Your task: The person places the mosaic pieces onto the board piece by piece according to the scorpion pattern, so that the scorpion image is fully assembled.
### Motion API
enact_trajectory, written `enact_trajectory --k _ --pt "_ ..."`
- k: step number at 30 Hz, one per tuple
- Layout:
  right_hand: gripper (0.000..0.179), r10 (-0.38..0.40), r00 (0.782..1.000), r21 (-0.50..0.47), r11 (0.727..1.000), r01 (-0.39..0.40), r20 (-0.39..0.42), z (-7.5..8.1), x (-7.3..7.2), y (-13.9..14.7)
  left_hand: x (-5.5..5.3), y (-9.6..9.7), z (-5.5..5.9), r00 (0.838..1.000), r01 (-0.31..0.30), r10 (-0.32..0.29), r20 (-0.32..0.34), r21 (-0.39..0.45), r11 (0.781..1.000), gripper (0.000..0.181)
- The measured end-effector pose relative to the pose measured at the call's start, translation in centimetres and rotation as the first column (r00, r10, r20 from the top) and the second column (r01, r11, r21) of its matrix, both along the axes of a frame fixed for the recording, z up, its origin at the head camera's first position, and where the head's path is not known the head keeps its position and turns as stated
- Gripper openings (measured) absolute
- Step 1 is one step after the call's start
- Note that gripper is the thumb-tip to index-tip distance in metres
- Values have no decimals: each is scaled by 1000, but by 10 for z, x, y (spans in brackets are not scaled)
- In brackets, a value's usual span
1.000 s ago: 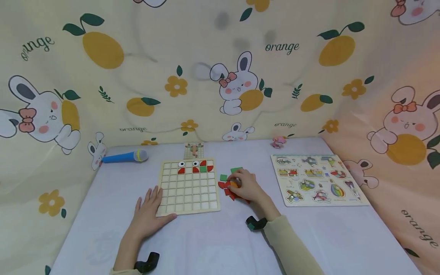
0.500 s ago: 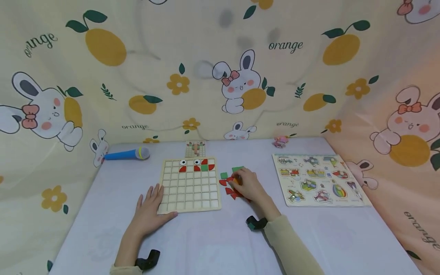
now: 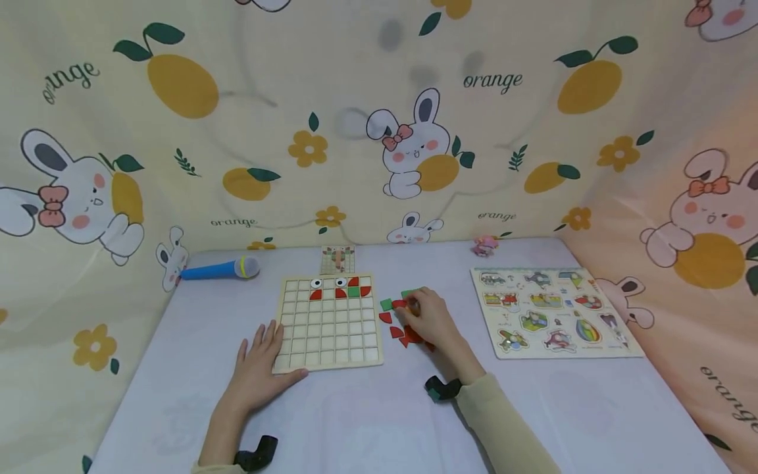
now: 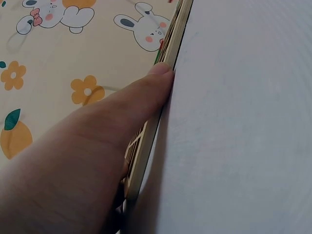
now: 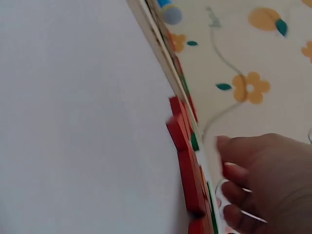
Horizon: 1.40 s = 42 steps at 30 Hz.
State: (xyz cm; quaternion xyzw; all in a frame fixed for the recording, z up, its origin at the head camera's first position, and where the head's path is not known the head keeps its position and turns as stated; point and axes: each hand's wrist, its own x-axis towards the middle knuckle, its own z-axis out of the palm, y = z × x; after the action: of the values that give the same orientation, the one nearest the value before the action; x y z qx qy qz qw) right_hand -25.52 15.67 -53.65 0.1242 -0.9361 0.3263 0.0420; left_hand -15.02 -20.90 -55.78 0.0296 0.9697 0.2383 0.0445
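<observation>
My left hand (image 3: pixel 257 368) rests at the near left corner of a wooden grid board (image 3: pixel 327 332), its thumb along the front edge. Several tiles sit in the board's top rows: two eye tiles, red quarter-circle tiles and a green square. My right hand (image 3: pixel 432 322) is over the loose tiles just right of the board. Its fingertips appear to pinch a red quarter-circle tile (image 3: pixel 399 303). Around it lie more red tiles (image 3: pixel 395 332) and a green square tile (image 3: pixel 387 305). In the right wrist view the curled fingers (image 5: pixel 236 192) partly hide what they hold.
A small pattern card (image 3: pixel 338 261) lies behind the board. To the left is a blue toy microphone (image 3: pixel 216 270). A picture puzzle board (image 3: pixel 551 313) lies on the right, with a small pink figure (image 3: pixel 485 245) at the table's back edge.
A red quarter-circle tile has moved slightly away and to the right at my right fingertips, uncovering other red tiles. My left hand keeps its place on the board.
</observation>
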Motion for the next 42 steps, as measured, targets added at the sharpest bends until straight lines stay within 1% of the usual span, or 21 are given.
enact_trajectory --k 4,9,13,19,24,28,34,39,42 --pt "31 -4 1000 -52 999 3 -24 6 -2 -17 1 0 1 1000 -5 4 9 9 1000 124" --pt "30 18 998 -52 998 -21 -55 12 -11 -54 0 0 0 1000 -8 8 12 7 1000 124" --pt "29 54 996 -12 998 -55 -75 13 -21 -89 0 0 -1 1000 -4 4 11 -1 1000 124" --pt "31 134 988 41 991 -131 -76 15 -37 -140 0 -1 0 1000 2 -2 -2 1 1000 123" --pt "32 169 980 127 980 -155 -109 6 -51 -172 0 -1 2 1000 7 -7 -1 -1 1000 122" --pt "31 163 979 168 976 -141 -120 0 -59 -188 0 -1 1 1000 3 -3 3 0 1000 122" --pt "33 125 991 197 974 -112 -56 -4 -66 -200 -1 -1 -1 1000 7 -7 4 -1 1000 122" --pt "36 119 993 222 968 -113 -14 -7 -71 -207 -1 -1 -2 1000 9 -9 7 -7 1000 122" --pt "36 119 993 221 968 -115 -5 -7 -72 -209 -2 -2 -1 1000 11 -11 11 -8 1000 122"
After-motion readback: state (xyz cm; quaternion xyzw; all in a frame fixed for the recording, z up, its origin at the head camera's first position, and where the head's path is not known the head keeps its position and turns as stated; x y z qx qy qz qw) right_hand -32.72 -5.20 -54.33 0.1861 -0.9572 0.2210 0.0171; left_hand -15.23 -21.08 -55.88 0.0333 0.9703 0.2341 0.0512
